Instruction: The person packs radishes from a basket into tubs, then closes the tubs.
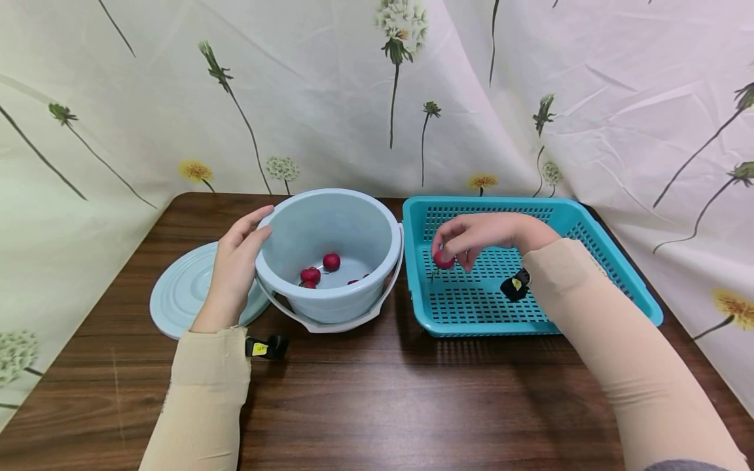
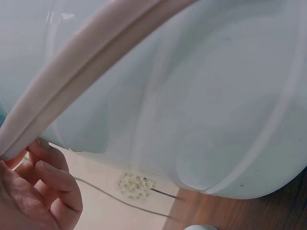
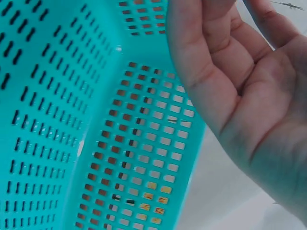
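My left hand (image 1: 230,275) grips the near-left rim of a pale blue bucket (image 1: 332,302), thumb and fingers about the edge. The left wrist view shows its bent fingers (image 2: 60,187) by the bucket's wall, under the white handle (image 2: 86,57). Several small round red fruits (image 1: 332,262) lie on the bucket's floor. Over the left part of a turquoise basket (image 1: 495,329), my right hand (image 1: 483,234) pinches another small red fruit (image 1: 444,261) with a thin stem hanging below. In the right wrist view that hand (image 3: 235,81) hides the fruit; the slotted basket (image 3: 91,129) is beside it.
A pale blue lid (image 1: 182,291) lies flat to the left of the bucket, partly behind my left forearm. All stand on a dark wooden table (image 1: 377,399). A white cloth with dandelion prints (image 1: 330,98) hangs behind the table. The bucket's handle (image 1: 341,325) hangs down in front.
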`<state>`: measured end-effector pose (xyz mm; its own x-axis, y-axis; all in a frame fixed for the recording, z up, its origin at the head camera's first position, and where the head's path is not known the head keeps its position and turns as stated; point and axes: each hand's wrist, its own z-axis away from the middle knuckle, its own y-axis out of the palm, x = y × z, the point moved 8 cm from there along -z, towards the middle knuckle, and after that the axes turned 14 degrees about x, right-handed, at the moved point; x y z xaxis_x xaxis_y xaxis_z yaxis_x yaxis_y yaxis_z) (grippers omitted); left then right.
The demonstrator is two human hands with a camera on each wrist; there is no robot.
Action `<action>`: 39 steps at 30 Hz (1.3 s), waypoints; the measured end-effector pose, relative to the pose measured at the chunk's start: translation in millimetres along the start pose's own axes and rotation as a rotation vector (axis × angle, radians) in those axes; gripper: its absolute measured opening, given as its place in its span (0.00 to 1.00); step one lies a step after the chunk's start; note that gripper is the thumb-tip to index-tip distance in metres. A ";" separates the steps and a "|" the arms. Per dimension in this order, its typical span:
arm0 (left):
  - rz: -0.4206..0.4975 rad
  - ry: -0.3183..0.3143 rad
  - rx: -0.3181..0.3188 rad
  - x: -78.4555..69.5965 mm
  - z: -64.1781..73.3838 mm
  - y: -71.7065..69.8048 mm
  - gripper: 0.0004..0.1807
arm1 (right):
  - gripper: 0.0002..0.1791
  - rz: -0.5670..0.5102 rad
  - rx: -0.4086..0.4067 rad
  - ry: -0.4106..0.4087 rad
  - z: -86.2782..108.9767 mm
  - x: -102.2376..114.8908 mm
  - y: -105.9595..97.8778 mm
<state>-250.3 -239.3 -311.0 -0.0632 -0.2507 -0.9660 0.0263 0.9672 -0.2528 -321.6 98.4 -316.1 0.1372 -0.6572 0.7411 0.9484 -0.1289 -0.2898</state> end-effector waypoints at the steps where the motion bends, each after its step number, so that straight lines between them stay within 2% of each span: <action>1: 0.001 0.000 0.000 0.0 0.1 0.1 0.25 | 0.16 -0.004 0.000 -0.008 1.5 1.6 -0.2; 10: -0.001 0.002 0.004 0.4 0.5 0.2 0.24 | 0.13 -0.009 0.024 -0.110 11.7 21.6 1.6; 20: -0.009 0.001 0.003 0.4 0.4 -0.4 0.25 | 0.09 -0.022 0.003 -0.295 17.4 61.8 6.8; 25: -0.003 0.003 0.002 0.1 0.6 -0.6 0.25 | 0.09 -0.066 -0.016 -0.367 14.9 79.1 10.1; 31: -0.001 0.003 0.002 -0.3 0.7 -0.8 0.25 | 0.10 -0.085 -0.058 -0.417 9.2 97.2 13.8; 39: -0.001 0.013 0.004 -0.4 -0.4 -0.4 0.24 | 0.11 -0.110 -0.072 -0.459 2.5 115.1 19.1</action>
<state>-250.7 -239.6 -310.4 -0.0760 -0.2507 -0.9651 0.0305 0.9668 -0.2536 -286.9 22.1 -234.9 0.1647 -0.2426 0.9560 0.9442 -0.2415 -0.2239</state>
